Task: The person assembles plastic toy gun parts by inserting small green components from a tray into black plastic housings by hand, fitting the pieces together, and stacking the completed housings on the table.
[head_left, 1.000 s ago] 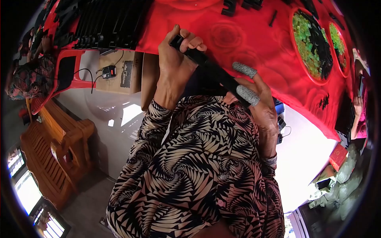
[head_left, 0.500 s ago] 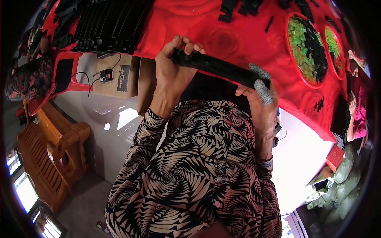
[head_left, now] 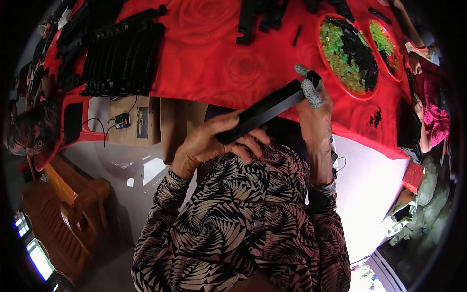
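A long black plastic bar-shaped part [head_left: 266,113] slants up to the right between my hands, in front of the red-covered table's near edge. My left hand [head_left: 214,138] is closed round its lower left end, thumb on top and fingers beneath. My right hand [head_left: 312,102] grips the upper right end; grey coverings wrap two of its fingertips. At the table's left lies a row of similar long black parts [head_left: 124,58]. To the right, a red oval tray [head_left: 322,46] holds small yellow-green pieces and small black pieces.
A second red tray [head_left: 402,73] of green pieces stands farther right. More black parts [head_left: 262,17] lie at the far edge. Below the table are cardboard boxes [head_left: 146,119]; a wooden bench [head_left: 63,219] stands at left. Another person in pink [head_left: 435,112] is at right.
My left hand has lowered toward my body, so the black part now tilts up to the right instead of down. The view has shifted, with the table contents appearing farther left.
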A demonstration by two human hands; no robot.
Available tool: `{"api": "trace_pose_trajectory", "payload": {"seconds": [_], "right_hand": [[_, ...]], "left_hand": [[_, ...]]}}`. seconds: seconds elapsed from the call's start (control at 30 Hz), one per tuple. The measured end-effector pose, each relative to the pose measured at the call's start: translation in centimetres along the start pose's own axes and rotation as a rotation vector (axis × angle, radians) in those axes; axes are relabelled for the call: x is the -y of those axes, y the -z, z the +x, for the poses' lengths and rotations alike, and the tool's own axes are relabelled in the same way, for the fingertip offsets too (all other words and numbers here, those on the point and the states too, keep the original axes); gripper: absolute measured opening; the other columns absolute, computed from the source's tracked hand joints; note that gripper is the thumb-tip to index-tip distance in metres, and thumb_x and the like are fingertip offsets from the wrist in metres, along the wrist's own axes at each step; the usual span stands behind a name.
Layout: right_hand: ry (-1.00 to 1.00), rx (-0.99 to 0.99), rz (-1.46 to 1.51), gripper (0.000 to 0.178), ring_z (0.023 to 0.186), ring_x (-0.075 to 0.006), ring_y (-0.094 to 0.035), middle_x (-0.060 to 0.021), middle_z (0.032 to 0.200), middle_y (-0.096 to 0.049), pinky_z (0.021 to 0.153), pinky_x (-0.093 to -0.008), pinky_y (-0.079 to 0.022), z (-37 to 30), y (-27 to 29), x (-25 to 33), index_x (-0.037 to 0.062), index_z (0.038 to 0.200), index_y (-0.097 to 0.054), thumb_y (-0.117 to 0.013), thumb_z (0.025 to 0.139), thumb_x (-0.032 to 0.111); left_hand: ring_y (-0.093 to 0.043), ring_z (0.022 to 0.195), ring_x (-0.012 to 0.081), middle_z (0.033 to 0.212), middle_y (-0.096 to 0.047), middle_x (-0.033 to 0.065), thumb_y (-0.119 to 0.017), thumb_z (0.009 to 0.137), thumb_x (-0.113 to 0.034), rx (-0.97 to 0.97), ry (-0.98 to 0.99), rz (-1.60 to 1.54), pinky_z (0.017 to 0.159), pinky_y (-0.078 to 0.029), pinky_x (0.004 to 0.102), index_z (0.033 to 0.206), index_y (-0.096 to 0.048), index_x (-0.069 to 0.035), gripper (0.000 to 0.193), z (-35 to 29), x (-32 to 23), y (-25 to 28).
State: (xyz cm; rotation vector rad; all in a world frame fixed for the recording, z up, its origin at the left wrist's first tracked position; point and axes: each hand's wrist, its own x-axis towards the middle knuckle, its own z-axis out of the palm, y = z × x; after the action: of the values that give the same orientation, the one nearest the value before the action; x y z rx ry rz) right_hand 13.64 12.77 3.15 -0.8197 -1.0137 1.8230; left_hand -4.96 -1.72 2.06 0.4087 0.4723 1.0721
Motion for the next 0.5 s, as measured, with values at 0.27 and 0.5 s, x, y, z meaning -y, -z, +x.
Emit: {"api": "trace_pose_trajectory", "payload": {"seconds": [0.27,0.5], "right_hand": [[-0.009,0.368,-0.053,0.047,0.082,-0.0181,-0.065,-0.0101,0.089,-0.067,0.081,-0.0313,-0.051,1.6,-0.1,0.6,-0.0006,0.130,-0.051,-0.062,0.093,0.025],[-0.055,0.290,-0.005,0.038,0.098,-0.0170,-0.063,-0.0094,0.107,-0.067,0.090,-0.0293,-0.048,0.6,-0.9,-0.8,0.0019,0.128,-0.054,-0.053,0.099,0.026]], "left_hand": [[-0.055,0.053,0.0153,0.082,-0.061,0.0135,-0.034,0.102,-0.050,-0.013,0.035,-0.030,0.047,-0.044,0.0250,0.130,-0.045,0.002,0.060,2.2,1.8,-2.7],[-0.045,0.046,0.0102,0.068,-0.053,0.0057,-0.025,0.102,-0.054,-0.409,-0.090,0.163,0.044,-0.036,0.0237,0.117,-0.052,0.004,0.066,3.8,2.9,-2.9]]}}
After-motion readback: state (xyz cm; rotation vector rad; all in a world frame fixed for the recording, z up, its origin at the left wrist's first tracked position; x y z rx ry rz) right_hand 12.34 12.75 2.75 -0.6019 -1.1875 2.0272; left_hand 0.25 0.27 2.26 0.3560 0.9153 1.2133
